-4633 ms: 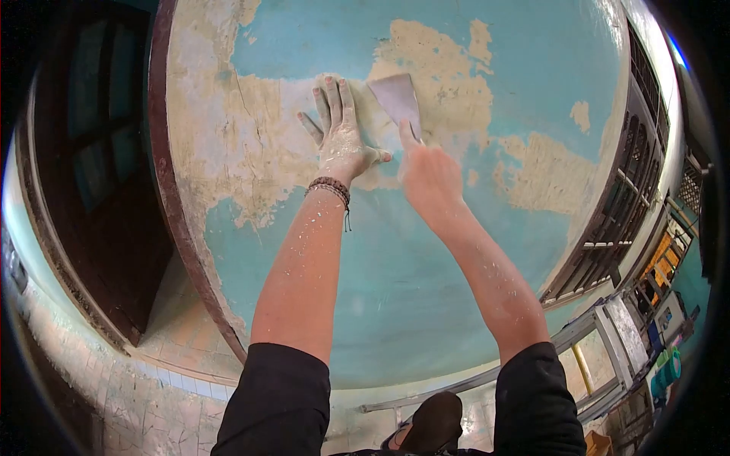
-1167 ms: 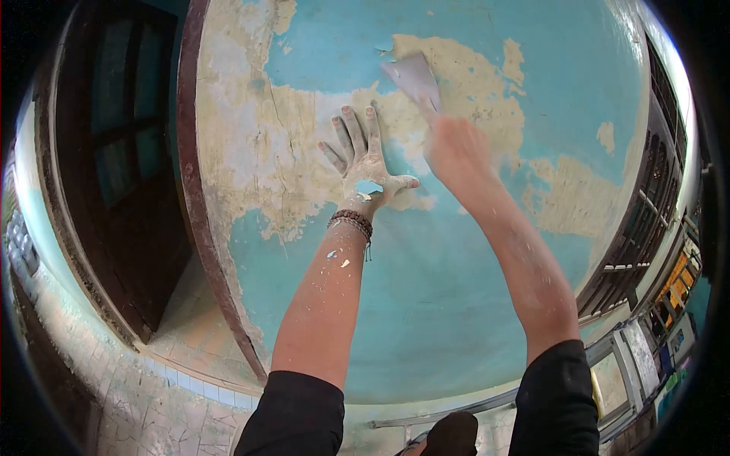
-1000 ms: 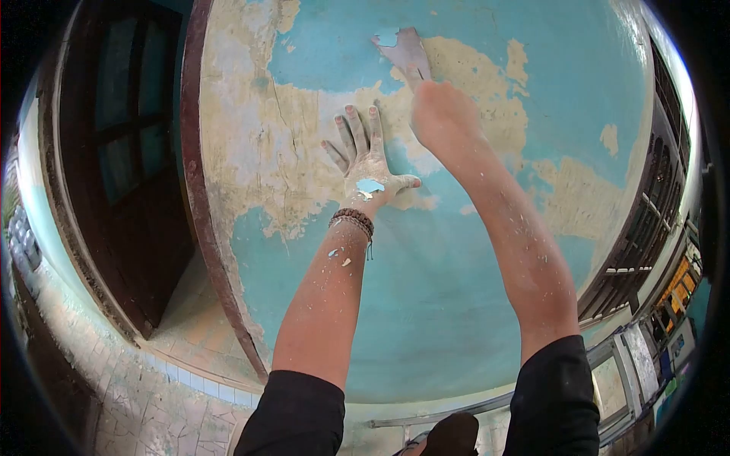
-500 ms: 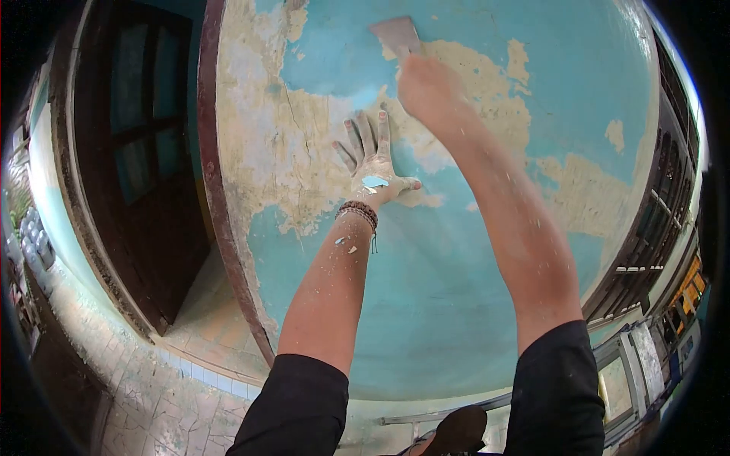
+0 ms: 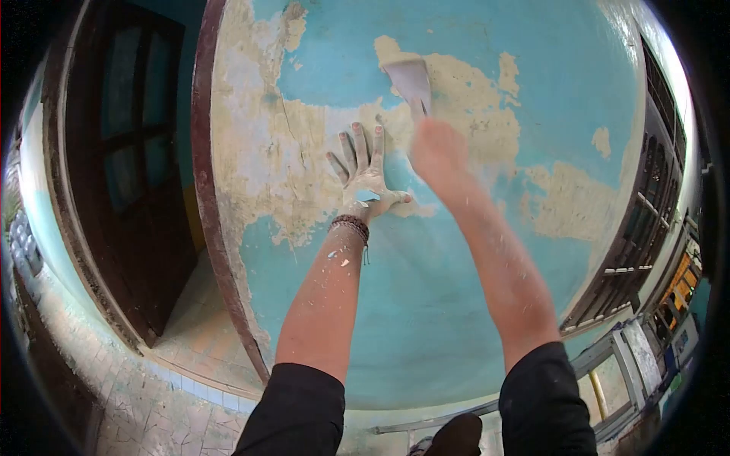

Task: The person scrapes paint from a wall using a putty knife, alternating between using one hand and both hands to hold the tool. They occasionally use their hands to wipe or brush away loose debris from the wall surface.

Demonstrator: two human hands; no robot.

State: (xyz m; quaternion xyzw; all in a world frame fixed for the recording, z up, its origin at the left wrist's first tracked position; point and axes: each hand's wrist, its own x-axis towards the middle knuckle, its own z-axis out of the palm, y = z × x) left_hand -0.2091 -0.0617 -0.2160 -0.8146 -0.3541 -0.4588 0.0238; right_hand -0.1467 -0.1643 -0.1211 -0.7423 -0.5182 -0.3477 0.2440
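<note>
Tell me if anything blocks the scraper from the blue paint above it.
Nothing visible does. The scraper, in the right hand, has only bare plaster ahead of its blade. The left hand lies flat on the wall, lower left, clear of that path.

Both arms reach up, left hand (image 5: 363,181) flat with fingers spread, blurred right hand (image 5: 439,156) seemingly clenched.

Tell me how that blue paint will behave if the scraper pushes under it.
The paint probably breaks off as thin, brittle flakes: bare plaster patches have ragged edges. Flakes seem very light; small chips cling to the left forearm. The scraper in the right hand has a broad flat blade, likely fairly stiff under a push.
</note>
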